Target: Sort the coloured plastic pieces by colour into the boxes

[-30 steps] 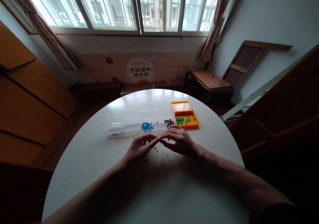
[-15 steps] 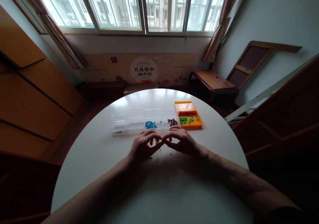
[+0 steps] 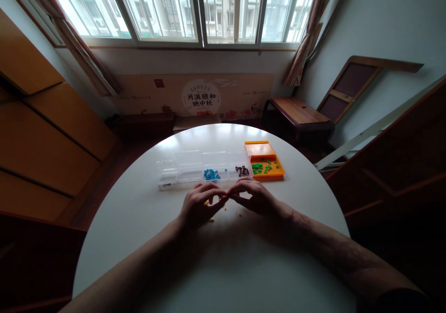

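At the left of the white table (image 3: 278,276), beyond the hands, a clear plastic case (image 3: 190,176) starts with compartments whose lids stand folded back on the far side; a small dark item in the leftmost one is too small to make out. Nearer the person, the left hand (image 3: 198,205) arches with its palm inward, index finger and thumb stretched out to the right. Loose yellow pieces (image 3: 211,220) lie on the table under and just beside this hand, one below its thumb, another showing in the gap between thumb and index finger. Blue pieces (image 3: 211,174) fill part of a case compartment just beyond. The fingertips of both hands come together between them; whether they grip a small piece I cannot tell. Two more yellow bits lie below that meeting point, toward the person. The right hand (image 3: 257,199) bends in from the right, its fingers curled. Beyond it are brown pieces (image 3: 241,171) in the case's last compartment, then an orange tray (image 3: 268,178) holding green pieces (image 3: 257,168).
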`<control>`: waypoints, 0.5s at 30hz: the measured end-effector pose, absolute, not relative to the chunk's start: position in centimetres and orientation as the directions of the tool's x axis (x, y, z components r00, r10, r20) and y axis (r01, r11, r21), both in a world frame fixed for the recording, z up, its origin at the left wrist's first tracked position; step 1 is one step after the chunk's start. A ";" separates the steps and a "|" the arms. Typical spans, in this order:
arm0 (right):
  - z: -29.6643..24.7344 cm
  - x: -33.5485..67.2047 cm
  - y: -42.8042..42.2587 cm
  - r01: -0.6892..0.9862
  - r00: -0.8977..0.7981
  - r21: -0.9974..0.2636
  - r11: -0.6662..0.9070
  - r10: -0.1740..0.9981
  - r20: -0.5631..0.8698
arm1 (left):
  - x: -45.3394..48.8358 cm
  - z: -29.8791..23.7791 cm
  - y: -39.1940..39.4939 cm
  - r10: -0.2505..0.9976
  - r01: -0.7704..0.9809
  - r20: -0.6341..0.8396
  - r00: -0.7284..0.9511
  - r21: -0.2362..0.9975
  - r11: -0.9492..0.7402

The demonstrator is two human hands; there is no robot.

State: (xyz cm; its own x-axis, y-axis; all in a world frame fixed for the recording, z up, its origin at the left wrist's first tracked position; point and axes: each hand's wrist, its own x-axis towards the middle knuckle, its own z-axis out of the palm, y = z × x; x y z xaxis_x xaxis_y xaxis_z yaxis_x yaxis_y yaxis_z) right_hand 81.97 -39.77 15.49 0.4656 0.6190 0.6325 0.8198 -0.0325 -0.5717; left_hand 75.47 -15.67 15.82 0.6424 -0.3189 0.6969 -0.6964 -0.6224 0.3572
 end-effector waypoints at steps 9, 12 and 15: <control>15.3 81.8 -39.5 0.811 0.474 -0.583 -0.041 0.630 0.615 | 75.3 15.9 -15.7 -0.303 -0.676 0.682 0.666 0.380 -0.631; 15.3 81.8 -39.6 0.819 0.467 -0.572 -0.047 0.636 0.615 | 75.2 16.0 -15.7 -0.298 -0.669 0.677 0.673 0.385 -0.635; 15.3 81.8 -39.6 0.824 0.465 -0.564 -0.056 0.636 0.616 | 75.2 15.9 -15.7 -0.295 -0.667 0.675 0.677 0.393 -0.632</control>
State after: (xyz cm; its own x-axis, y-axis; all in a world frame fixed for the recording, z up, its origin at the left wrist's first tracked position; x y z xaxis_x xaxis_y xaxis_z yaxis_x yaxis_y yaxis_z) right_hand 81.80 -39.60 15.28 0.4654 0.6360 0.6155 0.8235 -0.0564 -0.5644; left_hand 75.22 -15.71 15.92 0.6766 -0.2947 0.6748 -0.6675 -0.6324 0.3930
